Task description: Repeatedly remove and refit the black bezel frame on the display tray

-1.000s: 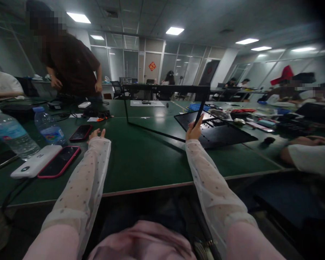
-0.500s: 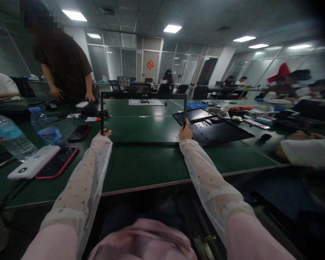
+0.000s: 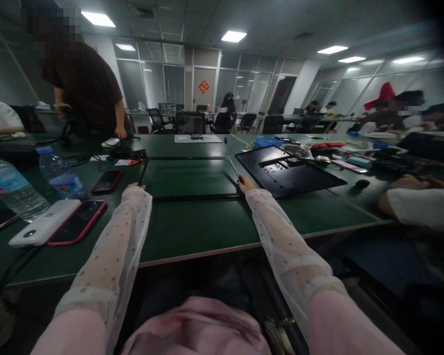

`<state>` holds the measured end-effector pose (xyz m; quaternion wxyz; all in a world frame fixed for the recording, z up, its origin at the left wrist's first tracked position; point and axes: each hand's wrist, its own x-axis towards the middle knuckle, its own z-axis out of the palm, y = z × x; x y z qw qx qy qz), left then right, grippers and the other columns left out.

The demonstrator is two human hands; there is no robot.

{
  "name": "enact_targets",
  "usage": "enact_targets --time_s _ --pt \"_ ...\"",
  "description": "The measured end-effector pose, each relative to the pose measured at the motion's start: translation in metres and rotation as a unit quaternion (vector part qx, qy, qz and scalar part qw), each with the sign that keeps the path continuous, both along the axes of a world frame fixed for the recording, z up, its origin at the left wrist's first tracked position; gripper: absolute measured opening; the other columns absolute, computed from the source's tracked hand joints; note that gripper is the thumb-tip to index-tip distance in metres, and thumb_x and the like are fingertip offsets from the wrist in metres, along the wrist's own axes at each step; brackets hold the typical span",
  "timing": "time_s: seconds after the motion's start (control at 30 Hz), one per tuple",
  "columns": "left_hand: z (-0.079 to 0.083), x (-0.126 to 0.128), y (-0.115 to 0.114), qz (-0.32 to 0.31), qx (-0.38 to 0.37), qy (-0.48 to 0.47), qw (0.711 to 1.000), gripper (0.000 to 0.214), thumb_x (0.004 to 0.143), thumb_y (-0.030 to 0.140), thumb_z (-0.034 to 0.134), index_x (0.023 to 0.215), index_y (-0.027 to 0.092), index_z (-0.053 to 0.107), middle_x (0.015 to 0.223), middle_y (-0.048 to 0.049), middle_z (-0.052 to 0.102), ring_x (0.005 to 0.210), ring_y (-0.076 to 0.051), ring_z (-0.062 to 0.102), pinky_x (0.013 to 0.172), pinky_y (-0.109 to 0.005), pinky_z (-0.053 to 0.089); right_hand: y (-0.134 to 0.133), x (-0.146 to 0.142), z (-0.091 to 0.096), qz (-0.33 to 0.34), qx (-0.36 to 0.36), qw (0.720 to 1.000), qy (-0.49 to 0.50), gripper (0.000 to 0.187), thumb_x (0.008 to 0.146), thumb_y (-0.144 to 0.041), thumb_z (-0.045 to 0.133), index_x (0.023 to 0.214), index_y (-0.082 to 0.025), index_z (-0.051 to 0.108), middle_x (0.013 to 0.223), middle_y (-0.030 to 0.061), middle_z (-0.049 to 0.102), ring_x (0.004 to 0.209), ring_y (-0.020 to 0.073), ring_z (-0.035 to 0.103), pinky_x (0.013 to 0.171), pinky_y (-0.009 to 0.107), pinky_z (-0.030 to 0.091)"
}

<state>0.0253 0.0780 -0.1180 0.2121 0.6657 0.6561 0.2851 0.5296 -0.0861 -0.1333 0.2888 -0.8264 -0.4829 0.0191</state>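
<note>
A thin black monitor bezel (image 3: 196, 198) lies low over the green table, its near edge toward me and its far edge close to the tabletop. I cannot tell whether the far edge touches. My left hand (image 3: 136, 187) is closed on the bezel's left side, its fingers partly hidden. On the opposite side, my right hand (image 3: 246, 184) pinches the right strip. To the right of that hand rests a large black monitor back cover (image 3: 299, 176), with cutouts and small fittings on its surface.
At the left stand two water bottles (image 3: 61, 175), beside a white power bank (image 3: 46, 222) and a red-cased phone (image 3: 77, 222); another phone (image 3: 106, 181) lies farther back. A blue basket (image 3: 268, 142) sits beyond the cover. A co-worker's hand (image 3: 120, 129) rests at the far left.
The bezel has tilted away from me, from upright to nearly flat, with both hands still on its sides. The standing co-worker has raised one hand with a dark object.
</note>
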Motion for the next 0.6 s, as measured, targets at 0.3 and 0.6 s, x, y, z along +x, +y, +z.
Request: enact_targets --time_s 0.3,0.6 --pt "0.02 0.007 -0.009 0.012 -0.058 0.057 0.997 0.033 0.096 0.028 0.063 0.122 0.008 0.068 0.135 -0.0203 0.065 0.131 -0.034 0.058 0.106 -0.039 0.045 0.009 0.011 -0.014 -0.017 -0.038 0.999 -0.006 0.052 0.102 -0.029 0.05 0.153 -0.02 0.05 0.138 0.0142 0.068 0.124 0.0275 0.066 0.108 0.041 0.049" --pt "0.019 0.002 -0.027 0.002 0.023 0.019 1.0 0.027 0.087 0.025 0.071 0.107 0.006 0.073 0.12 -0.0176 0.07 0.12 -0.035 0.064 0.104 -0.043 0.049 0.021 0.015 -0.011 -0.013 -0.046 0.998 -0.027 0.048 0.097 -0.028 0.057 0.144 -0.021 0.061 0.138 0.0114 0.069 0.126 0.0284 0.064 0.108 0.042 0.049"
